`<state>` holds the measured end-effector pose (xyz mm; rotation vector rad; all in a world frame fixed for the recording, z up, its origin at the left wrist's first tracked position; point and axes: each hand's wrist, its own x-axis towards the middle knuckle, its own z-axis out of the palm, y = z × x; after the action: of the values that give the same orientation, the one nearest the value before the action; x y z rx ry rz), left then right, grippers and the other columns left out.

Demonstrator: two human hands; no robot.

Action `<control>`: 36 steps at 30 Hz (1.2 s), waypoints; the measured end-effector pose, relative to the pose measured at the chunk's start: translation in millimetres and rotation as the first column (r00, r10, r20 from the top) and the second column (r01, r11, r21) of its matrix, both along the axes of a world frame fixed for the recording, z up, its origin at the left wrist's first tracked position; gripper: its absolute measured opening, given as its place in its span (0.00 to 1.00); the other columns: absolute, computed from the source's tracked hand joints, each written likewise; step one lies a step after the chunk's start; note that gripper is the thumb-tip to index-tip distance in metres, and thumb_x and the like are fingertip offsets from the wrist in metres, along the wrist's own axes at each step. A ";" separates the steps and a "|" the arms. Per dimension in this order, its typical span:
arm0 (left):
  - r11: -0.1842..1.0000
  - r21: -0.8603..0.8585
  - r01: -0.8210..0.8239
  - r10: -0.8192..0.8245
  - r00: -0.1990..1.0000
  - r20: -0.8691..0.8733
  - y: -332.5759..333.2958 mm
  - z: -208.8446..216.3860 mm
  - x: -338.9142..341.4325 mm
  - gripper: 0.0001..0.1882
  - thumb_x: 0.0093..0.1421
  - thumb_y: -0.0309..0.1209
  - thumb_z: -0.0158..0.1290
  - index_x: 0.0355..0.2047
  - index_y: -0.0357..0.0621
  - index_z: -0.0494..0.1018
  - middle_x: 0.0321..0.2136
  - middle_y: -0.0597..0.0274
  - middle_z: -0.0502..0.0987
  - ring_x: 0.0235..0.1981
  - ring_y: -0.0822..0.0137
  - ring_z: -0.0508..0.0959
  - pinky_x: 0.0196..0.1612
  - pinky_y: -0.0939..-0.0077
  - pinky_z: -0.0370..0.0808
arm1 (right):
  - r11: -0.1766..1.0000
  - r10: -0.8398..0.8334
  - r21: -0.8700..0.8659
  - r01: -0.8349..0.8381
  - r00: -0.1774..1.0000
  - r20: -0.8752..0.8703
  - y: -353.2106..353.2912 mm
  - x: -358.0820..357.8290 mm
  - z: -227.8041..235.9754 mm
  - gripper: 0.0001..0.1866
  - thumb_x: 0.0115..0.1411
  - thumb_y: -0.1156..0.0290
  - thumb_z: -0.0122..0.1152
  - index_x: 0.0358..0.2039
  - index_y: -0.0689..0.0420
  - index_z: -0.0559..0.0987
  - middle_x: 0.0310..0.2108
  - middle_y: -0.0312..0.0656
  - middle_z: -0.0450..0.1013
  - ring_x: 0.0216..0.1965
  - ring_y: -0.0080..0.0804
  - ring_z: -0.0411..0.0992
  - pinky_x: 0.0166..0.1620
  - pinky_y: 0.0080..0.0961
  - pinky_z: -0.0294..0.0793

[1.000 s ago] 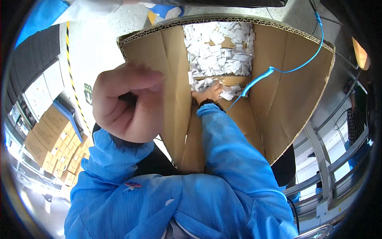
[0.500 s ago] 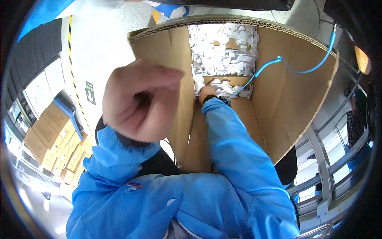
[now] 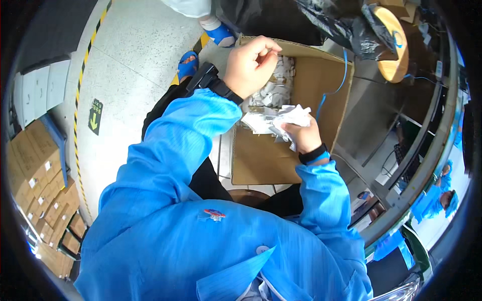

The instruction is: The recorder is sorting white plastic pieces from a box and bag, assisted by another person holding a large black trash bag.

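Grasping paper scraps (image 3: 297, 116): right hand (image 3: 306, 136), fingers closed around them, over box (image 3: 321, 75)
Left hand (image 3: 248, 68): fingers curled, over box's left side

Most fingers of the right hand (image 3: 307, 136) are covered by the bunched paper scraps (image 3: 273, 121), and the palm of the left hand (image 3: 252, 65) is hidden by its own curl. The left side of the cardboard box (image 3: 321, 78) is partly masked by that hand, as are the loose scraps (image 3: 275, 93) inside. The black plastic bag (image 3: 271, 20) and the leg (image 3: 188, 6) above a blue slipper (image 3: 221, 36) are cut off by the upper edge. Figures (image 3: 433, 200) at far right are too small to be made out.
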<state>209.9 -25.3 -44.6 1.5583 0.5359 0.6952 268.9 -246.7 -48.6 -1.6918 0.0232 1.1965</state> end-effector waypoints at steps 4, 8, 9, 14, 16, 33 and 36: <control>0.992 0.115 -0.050 0.046 0.998 0.037 1.3 -6.5 1.5 0.04 0.55 0.18 0.52 0.31 0.39 0.73 0.15 0.75 0.63 0.17 0.85 0.61 0.20 0.86 0.58 | 0.980 -0.139 0.132 0.151 0.986 -0.096 7.2 5.4 78.2 0.22 0.46 0.89 0.58 0.45 0.67 0.71 0.38 0.46 0.74 0.38 0.33 0.74 0.43 0.26 0.74; 0.992 0.122 -0.028 0.026 1.000 0.019 -1.1 -8.2 5.1 0.05 0.54 0.20 0.53 0.32 0.41 0.73 0.16 0.72 0.63 0.18 0.83 0.62 0.21 0.84 0.60 | 0.954 -0.169 0.239 0.180 0.983 -0.063 5.3 24.4 125.1 0.21 0.45 0.89 0.60 0.42 0.64 0.70 0.36 0.44 0.74 0.37 0.33 0.74 0.43 0.27 0.74; 0.991 0.131 -0.021 0.019 1.000 0.014 -1.3 -7.9 6.5 0.05 0.54 0.21 0.54 0.32 0.41 0.73 0.15 0.71 0.63 0.18 0.82 0.62 0.21 0.83 0.60 | 0.951 -0.167 0.256 0.173 0.985 -0.043 10.9 28.6 143.0 0.20 0.45 0.88 0.60 0.41 0.63 0.70 0.36 0.45 0.73 0.37 0.33 0.74 0.42 0.27 0.74; 0.995 0.093 -0.037 0.043 0.997 -0.071 3.5 -1.9 -3.7 0.05 0.54 0.24 0.54 0.33 0.43 0.74 0.13 0.66 0.65 0.15 0.77 0.64 0.19 0.79 0.60 | 0.950 -0.120 0.308 0.044 0.966 0.231 37.5 68.5 202.5 0.14 0.48 0.81 0.56 0.37 0.63 0.73 0.34 0.44 0.74 0.35 0.30 0.74 0.39 0.24 0.73; 0.995 0.096 -0.040 0.050 0.993 -0.108 1.4 6.8 -2.1 0.05 0.54 0.25 0.54 0.32 0.44 0.74 0.12 0.64 0.67 0.14 0.74 0.66 0.19 0.77 0.62 | 0.960 -0.083 0.279 -0.015 0.937 0.338 41.8 111.8 221.0 0.09 0.51 0.78 0.54 0.35 0.64 0.75 0.32 0.43 0.75 0.32 0.29 0.74 0.36 0.22 0.74; 0.482 0.300 0.824 -0.190 0.432 -0.882 -54.4 -52.8 -17.6 0.07 0.46 0.30 0.52 0.20 0.46 0.80 0.23 0.57 0.80 0.26 0.56 0.79 0.23 0.61 0.71 | 0.999 0.052 -0.039 -0.039 0.879 0.475 234.2 254.4 155.1 0.14 0.58 0.71 0.59 0.43 0.59 0.72 0.36 0.41 0.74 0.36 0.31 0.74 0.28 0.27 0.77; 0.387 0.165 0.907 -0.258 0.278 -0.925 -59.2 -87.5 -24.4 0.08 0.47 0.30 0.52 0.23 0.47 0.81 0.24 0.57 0.80 0.26 0.59 0.79 0.24 0.62 0.71 | 0.995 0.101 -0.032 -0.097 0.885 0.454 230.3 278.2 149.6 0.14 0.59 0.66 0.58 0.44 0.57 0.73 0.34 0.39 0.74 0.33 0.29 0.74 0.27 0.25 0.75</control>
<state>185.4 -84.4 -132.0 2.6141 0.1325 -0.7038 547.1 -16.4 101.0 -1.9642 -0.3526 0.8433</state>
